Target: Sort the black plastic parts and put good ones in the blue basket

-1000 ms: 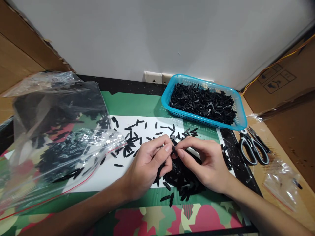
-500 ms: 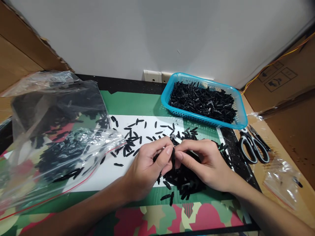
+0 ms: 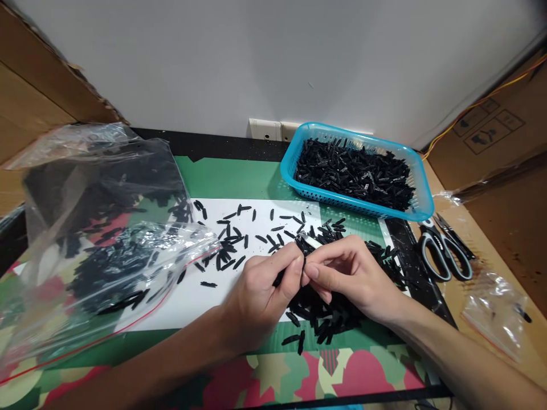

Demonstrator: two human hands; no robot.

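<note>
The left hand (image 3: 267, 285) is curled, its thumb and forefinger pinching a thin black strip (image 3: 304, 263); the right hand (image 3: 350, 273) holds this same strip by the fingertips, above a loose heap (image 3: 331, 322) of similar strips. These are short, narrow and dark, too many for counting. One blue basket (image 3: 292, 161), of perforated plastic, contains many more black pieces. One large transparent zip bag (image 3: 128, 256), wrinkled, lies at left; one pair of scissors (image 3: 441, 245) lies at right.

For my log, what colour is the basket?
The basket is blue, seen best in the head view.
</note>
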